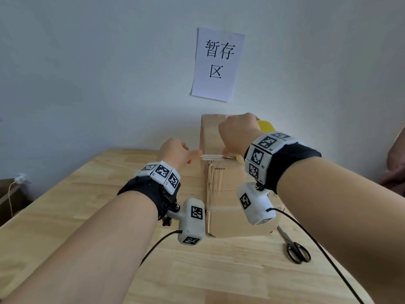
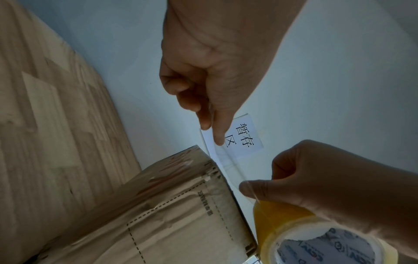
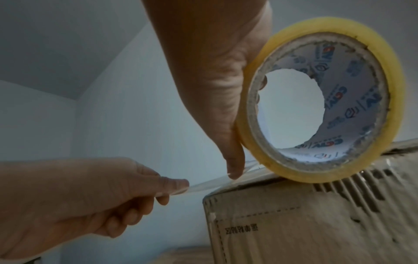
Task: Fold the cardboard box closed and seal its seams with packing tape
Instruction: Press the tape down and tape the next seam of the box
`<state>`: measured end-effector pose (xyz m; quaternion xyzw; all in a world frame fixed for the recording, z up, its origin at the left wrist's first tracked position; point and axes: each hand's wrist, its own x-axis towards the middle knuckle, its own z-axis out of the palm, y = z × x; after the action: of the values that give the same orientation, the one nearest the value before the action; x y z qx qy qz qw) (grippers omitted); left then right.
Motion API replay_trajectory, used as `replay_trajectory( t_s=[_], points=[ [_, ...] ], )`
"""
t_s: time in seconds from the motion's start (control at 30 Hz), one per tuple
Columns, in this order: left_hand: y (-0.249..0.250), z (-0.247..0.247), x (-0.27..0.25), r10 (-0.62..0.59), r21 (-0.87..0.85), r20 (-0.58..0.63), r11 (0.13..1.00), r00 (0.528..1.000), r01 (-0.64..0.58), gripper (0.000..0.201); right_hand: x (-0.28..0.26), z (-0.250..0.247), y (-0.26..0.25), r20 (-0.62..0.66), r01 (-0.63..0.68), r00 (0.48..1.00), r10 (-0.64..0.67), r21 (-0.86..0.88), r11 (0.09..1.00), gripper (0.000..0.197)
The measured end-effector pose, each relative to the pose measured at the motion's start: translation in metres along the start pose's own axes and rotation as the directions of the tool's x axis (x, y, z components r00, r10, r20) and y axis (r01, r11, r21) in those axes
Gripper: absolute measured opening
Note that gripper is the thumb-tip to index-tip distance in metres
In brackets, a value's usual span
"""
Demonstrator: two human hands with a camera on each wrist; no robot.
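A tall brown cardboard box (image 1: pixel 228 189) stands on the wooden table (image 1: pixel 87 216), its flaps folded shut. My right hand (image 1: pixel 234 139) grips a yellowish roll of packing tape (image 1: pixel 266 126) above the box's top near edge; in the right wrist view the roll (image 3: pixel 316 160) touches the box (image 3: pixel 316 223) and my thumb presses the tape down. A clear strip of tape (image 1: pixel 211 157) runs left from the roll past the box's corner. My left hand (image 1: pixel 194 154) pinches the strip's free end (image 2: pixel 211 125) between thumb and forefinger, just left of the box (image 2: pixel 169 214).
Dark scissors (image 1: pixel 295 249) lie on the table right of the box. A paper sign (image 1: pixel 219 64) hangs on the wall behind. Part of another person (image 1: pixel 395 163) shows at the right edge. A cable and plug (image 1: pixel 19 178) sit at the far left.
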<state>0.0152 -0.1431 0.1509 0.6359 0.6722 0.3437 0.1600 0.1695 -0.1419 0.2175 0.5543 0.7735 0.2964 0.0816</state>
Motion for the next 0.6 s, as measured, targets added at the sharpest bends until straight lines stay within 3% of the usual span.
replay_trajectory(
  t_s=[0.3,0.6],
  points=[
    [-0.011,0.006,0.003,0.041,-0.024,-0.084,0.999,0.996,-0.043,0.042,0.007,-0.001,-0.009,0.043,-0.019,0.999,0.019,-0.01,1.0,0.043],
    [-0.015,0.015,0.004,0.026,-0.04,-0.051,0.999,0.998,-0.028,0.043,0.01,0.002,-0.012,0.047,-0.015,0.999,0.017,-0.049,0.999,0.038]
  ],
)
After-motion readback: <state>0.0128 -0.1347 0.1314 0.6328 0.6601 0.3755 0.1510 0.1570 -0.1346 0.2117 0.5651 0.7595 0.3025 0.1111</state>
